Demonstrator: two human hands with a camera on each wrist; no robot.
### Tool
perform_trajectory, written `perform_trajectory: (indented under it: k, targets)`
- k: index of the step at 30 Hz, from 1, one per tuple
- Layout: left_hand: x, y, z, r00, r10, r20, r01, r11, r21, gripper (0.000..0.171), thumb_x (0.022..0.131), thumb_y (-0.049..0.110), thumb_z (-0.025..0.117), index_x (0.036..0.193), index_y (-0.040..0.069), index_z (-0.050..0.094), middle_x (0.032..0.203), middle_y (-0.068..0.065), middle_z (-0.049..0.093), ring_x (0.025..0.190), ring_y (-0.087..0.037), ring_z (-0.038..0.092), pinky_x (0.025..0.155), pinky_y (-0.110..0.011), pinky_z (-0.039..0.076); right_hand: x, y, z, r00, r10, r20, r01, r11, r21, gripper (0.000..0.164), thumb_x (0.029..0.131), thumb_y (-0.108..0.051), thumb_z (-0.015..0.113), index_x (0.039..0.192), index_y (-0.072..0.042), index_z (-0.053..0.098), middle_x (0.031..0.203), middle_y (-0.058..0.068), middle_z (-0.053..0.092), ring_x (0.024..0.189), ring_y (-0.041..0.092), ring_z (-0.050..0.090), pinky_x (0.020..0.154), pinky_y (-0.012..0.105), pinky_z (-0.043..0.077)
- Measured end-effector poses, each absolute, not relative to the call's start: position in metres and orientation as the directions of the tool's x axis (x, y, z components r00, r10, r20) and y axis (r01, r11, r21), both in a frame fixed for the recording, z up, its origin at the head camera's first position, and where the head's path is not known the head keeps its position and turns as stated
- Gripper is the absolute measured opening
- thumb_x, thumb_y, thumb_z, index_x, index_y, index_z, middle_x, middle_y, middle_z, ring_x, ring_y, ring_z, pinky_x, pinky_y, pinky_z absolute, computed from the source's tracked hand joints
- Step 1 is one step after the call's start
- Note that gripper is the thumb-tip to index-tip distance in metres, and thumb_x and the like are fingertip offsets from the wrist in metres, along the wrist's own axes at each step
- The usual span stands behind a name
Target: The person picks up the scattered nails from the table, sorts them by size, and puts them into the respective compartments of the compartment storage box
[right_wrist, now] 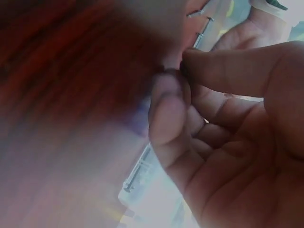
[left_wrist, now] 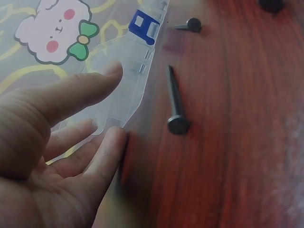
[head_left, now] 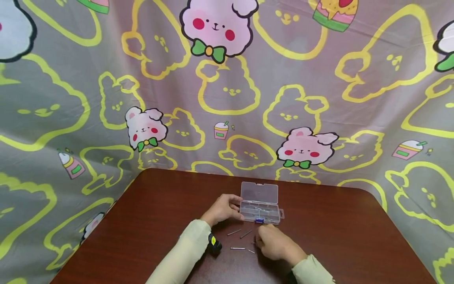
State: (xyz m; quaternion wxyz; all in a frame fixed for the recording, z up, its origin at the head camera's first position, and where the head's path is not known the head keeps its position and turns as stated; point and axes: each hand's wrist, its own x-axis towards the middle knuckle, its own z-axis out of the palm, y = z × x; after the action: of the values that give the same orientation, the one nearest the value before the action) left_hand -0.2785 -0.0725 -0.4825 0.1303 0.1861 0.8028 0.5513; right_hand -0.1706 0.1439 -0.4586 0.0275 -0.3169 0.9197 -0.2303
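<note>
The left hand (head_left: 221, 209) has its grip relaxed, fingers touching the left end of an open clear box (head_left: 249, 219) on the worktop (head_left: 330, 221), while the right hand (head_left: 274, 241) pinches a small dark item (right_wrist: 184, 68), mostly hidden, beside loose nails (head_left: 237, 248) before the box.

And here we are at a table (head_left: 170, 201), reddish-brown, wood-grained, rounded at its far corners, walled in by cloth (head_left: 244, 92) on three sides, cartoon bunnies (head_left: 301, 152) and cups (head_left: 220, 131) all over it: a screened-off booth, home or workshop impossible to tell!
</note>
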Motion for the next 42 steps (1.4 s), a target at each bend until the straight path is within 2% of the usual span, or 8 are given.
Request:
perform_trajectory:
  k: [5, 15, 20, 26, 33, 36, 42]
  targets:
    - [-0.278, -0.072, -0.482, -0.898, 0.440, -0.005, 0.150, 0.317, 0.936, 0.062, 0.070, 0.002, 0.091, 0.126, 0.002, 0.066, 0.115, -0.010, 0.067, 0.098, -0.025, 0.064, 0.077, -0.035, 0.056, -0.175, 0.148, -0.455, -0.798, -0.584, 0.147, -0.572, 0.661, -0.485, 0.026, 0.080, 0.007, 0.066, 0.070, -0.016, 0.058, 0.065, -0.015, 0.048, 0.057, 0.001, 0.042, 0.051, 0.023, 0.040]
    - [-0.279, -0.072, -0.481, -0.895, 0.447, -0.004, 0.148, 0.306, 0.940, 0.062, 0.070, 0.000, 0.091, 0.126, 0.001, 0.066, 0.114, -0.010, 0.067, 0.097, -0.024, 0.064, 0.076, -0.035, 0.056, -0.181, 0.151, -0.448, -0.841, -0.520, 0.146, -0.501, 0.650, -0.571, 0.022, 0.077, 0.003, 0.073, 0.071, -0.018, 0.066, 0.058, -0.016, 0.055, 0.052, -0.001, 0.047, 0.049, 0.024, 0.042]
    - [-0.281, -0.072, -0.483, -0.895, 0.446, 0.000, 0.154, 0.309, 0.938, 0.061, 0.070, 0.001, 0.091, 0.126, 0.002, 0.066, 0.113, -0.010, 0.067, 0.097, -0.025, 0.064, 0.077, -0.035, 0.056, -0.183, 0.152, -0.448, -0.850, -0.495, 0.182, -0.501, 0.652, -0.569, 0.019, 0.076, 0.003, 0.072, 0.072, -0.016, 0.069, 0.061, -0.016, 0.058, 0.056, -0.001, 0.051, 0.053, 0.024, 0.045]
    - [-0.280, -0.072, -0.482, -0.896, 0.444, -0.003, 0.153, 0.314, 0.937, 0.062, 0.070, 0.001, 0.092, 0.126, 0.002, 0.066, 0.114, -0.011, 0.067, 0.097, -0.025, 0.065, 0.077, -0.035, 0.056, -0.188, 0.152, -0.448, -0.845, -0.483, 0.231, -0.520, 0.639, -0.566, 0.016, 0.082, 0.002, 0.073, 0.075, -0.012, 0.072, 0.064, -0.016, 0.059, 0.058, -0.002, 0.051, 0.054, 0.023, 0.046]
    - [-0.280, -0.071, -0.484, -0.896, 0.444, 0.005, 0.158, 0.308, 0.938, 0.062, 0.069, 0.001, 0.092, 0.126, 0.001, 0.066, 0.113, -0.010, 0.067, 0.096, -0.024, 0.065, 0.076, -0.034, 0.056, -0.194, 0.150, -0.445, -0.874, -0.442, 0.202, -0.472, 0.676, -0.566, 0.016, 0.085, 0.002, 0.071, 0.077, -0.011, 0.073, 0.065, -0.011, 0.064, 0.059, 0.001, 0.051, 0.056, 0.025, 0.045]
    - [-0.280, -0.071, -0.486, -0.897, 0.443, 0.002, 0.153, 0.306, 0.940, 0.062, 0.069, 0.001, 0.092, 0.126, 0.001, 0.066, 0.112, -0.009, 0.067, 0.096, -0.023, 0.065, 0.076, -0.034, 0.056, -0.197, 0.148, -0.445, -0.875, -0.436, 0.209, -0.472, 0.677, -0.564, 0.016, 0.085, 0.003, 0.070, 0.077, -0.010, 0.074, 0.065, -0.010, 0.064, 0.058, 0.001, 0.051, 0.054, 0.025, 0.045]
    - [-0.280, -0.071, -0.486, -0.898, 0.440, -0.003, 0.147, 0.307, 0.940, 0.062, 0.069, -0.001, 0.091, 0.126, 0.001, 0.066, 0.112, -0.009, 0.068, 0.095, -0.023, 0.065, 0.076, -0.033, 0.056, -0.203, 0.144, -0.444, -0.880, -0.398, 0.258, -0.473, 0.703, -0.531, 0.015, 0.082, 0.000, 0.074, 0.074, -0.013, 0.075, 0.062, -0.016, 0.061, 0.059, 0.001, 0.050, 0.057, 0.027, 0.043]
